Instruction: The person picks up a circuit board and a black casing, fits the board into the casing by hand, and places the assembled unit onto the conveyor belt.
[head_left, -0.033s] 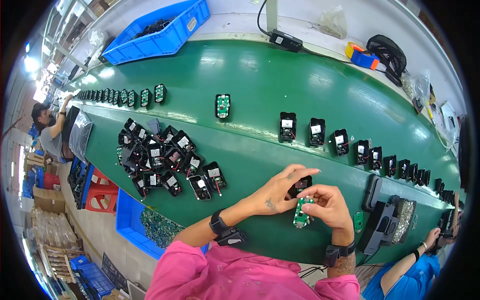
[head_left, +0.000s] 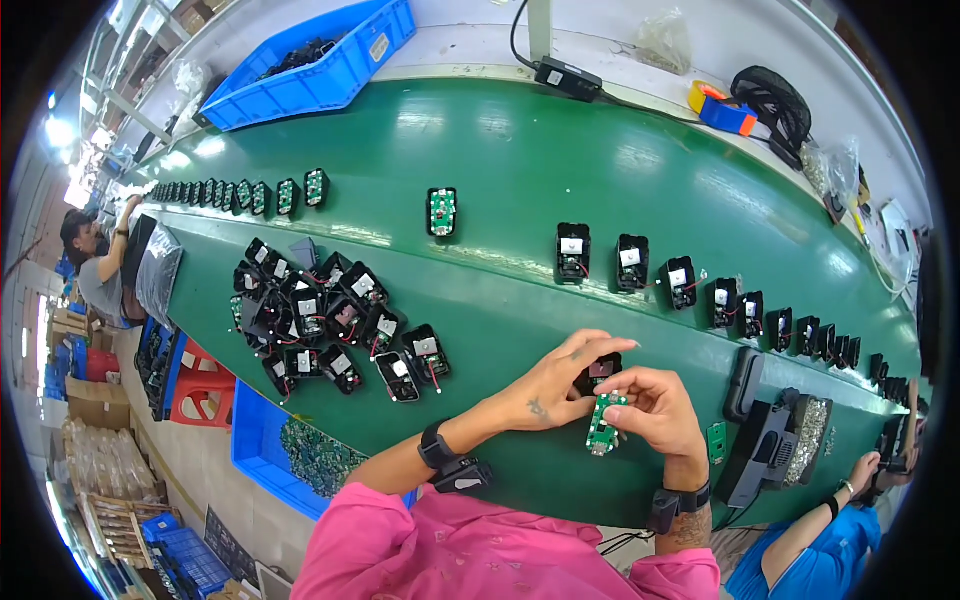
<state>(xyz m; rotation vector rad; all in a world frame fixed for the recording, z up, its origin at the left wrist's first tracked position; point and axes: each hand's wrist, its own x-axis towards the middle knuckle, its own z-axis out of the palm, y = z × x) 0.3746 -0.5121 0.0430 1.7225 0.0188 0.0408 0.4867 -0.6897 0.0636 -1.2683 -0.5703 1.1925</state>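
Note:
My right hand (head_left: 655, 410) pinches a small green circuit board (head_left: 603, 428) between thumb and fingers, tilted in front of a black plastic housing (head_left: 604, 367). Around that housing curls my left hand (head_left: 556, 385), its index finger stretched along the far side and its thumb close to the board. Most of the housing is hidden by the two hands. To the left lies a heap of similar black housings (head_left: 310, 305) with white or dark modules and thin red wires. Another green board (head_left: 716, 442) lies flat on the green bench to the right of my right hand.
Housings (head_left: 632, 262) stand in a row curving right; others with boards inside (head_left: 287, 196) line the far left. A blue crate (head_left: 290, 95) is at the back, and a blue bin of boards (head_left: 262, 450) sits below the bench edge. Black devices (head_left: 755, 450) stand right. Co-workers are on both sides.

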